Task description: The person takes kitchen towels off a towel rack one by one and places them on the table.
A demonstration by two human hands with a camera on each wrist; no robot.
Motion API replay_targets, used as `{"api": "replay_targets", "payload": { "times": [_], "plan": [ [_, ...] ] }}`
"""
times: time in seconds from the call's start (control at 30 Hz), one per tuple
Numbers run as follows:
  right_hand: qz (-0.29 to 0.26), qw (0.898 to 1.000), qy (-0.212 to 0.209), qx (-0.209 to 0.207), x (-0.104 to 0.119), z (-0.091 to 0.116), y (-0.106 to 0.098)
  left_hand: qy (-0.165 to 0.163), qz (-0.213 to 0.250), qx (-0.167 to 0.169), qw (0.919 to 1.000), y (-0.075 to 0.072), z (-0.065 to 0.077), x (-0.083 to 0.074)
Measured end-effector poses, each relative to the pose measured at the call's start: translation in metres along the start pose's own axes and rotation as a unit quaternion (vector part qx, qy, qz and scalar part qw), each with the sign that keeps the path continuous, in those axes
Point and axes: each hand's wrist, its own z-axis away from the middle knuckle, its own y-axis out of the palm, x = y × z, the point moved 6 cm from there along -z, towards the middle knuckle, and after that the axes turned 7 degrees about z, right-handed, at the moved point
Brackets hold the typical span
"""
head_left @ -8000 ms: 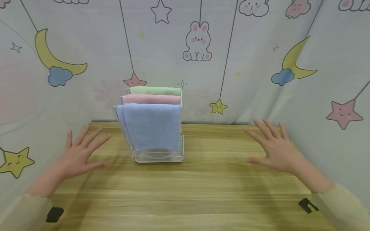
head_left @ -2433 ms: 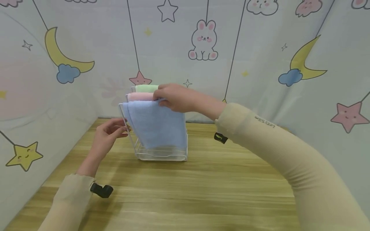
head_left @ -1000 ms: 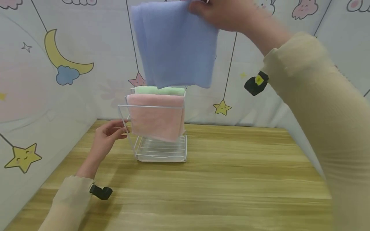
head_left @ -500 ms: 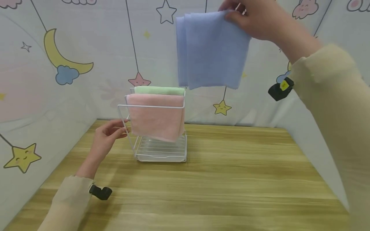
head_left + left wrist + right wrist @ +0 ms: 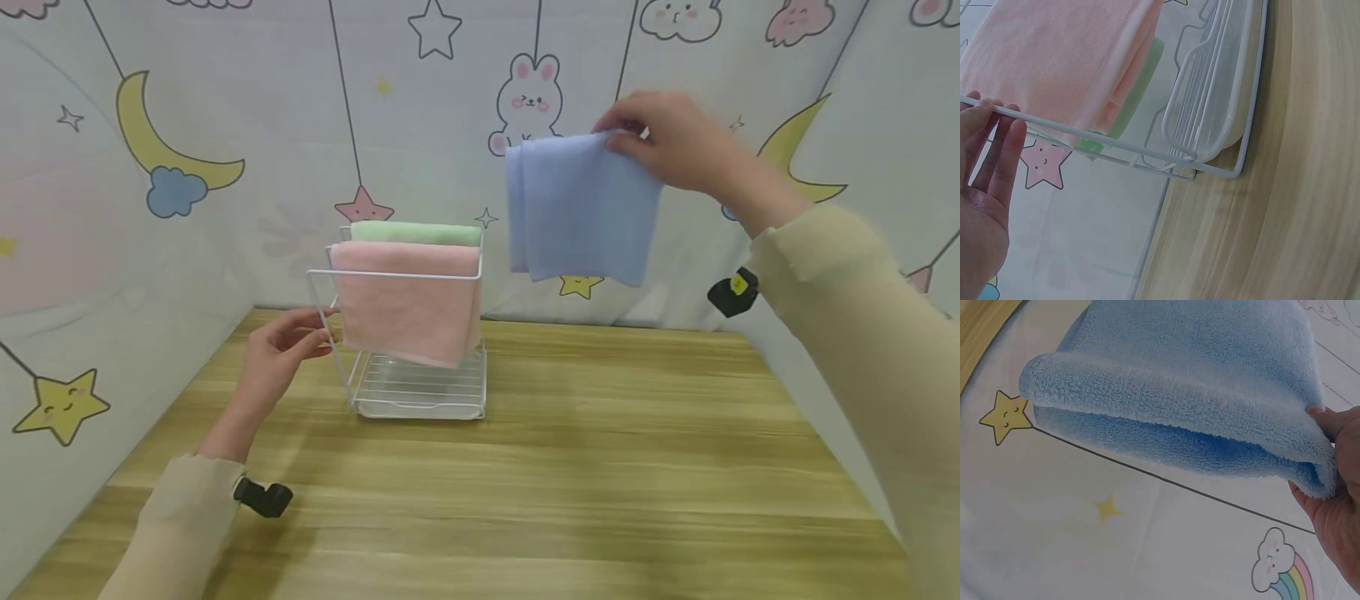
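A pale backdrop (image 5: 435, 158) printed with moons, stars and a rabbit fills the top and both sides of the frame. Below it spreads a wood-grain bench (image 5: 600, 467), across the lower half. Left of centre stands a white wire rack (image 5: 420, 412), upright on the bench; its front top bar is bare, and it looks light enough to tip or skid if pulled sideways. In the upper right of the frame, a folded blue towel (image 5: 585, 212) hangs in mid-air, apart from the rack, its left edge near the rack's top right. The right wrist view shows its layers gaping, so the fold could well open if the grip loosens. A folded pink towel (image 5: 408, 308) drapes over the middle bar, its lower edge slanting down to the right; a knock might slide it off. The right hand (image 5: 667, 137) pinches the blue towel near its upper right corner only, leaving the left side unsupported, which could let it sag or twist; a swing leftward could snag the rack. At centre left, the left hand (image 5: 285, 342) grips the rack's left side wire between thumb and fingers; letting go or tugging would probably cost stability. Smallest is the visible strip of a green towel (image 5: 420, 233) on the back bar.
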Motion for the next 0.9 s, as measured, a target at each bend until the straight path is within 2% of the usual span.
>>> {"api": "replay_targets", "payload": {
  "times": [0.27,0.53,0.9],
  "plan": [
    [-0.017,0.999,-0.017,0.030,-0.009,0.023,0.042,0.000,0.005,0.007,1.0000,0.002,0.000,0.000],
    [-0.042,0.996,-0.033,0.065,-0.009,0.046,0.087,0.004,0.016,0.009,0.9998,0.003,0.000,-0.001],
    [-0.106,0.989,-0.030,0.099,0.003,0.069,0.127,0.003,0.012,0.008,0.9999,0.006,-0.001,-0.002]
  ]
}}
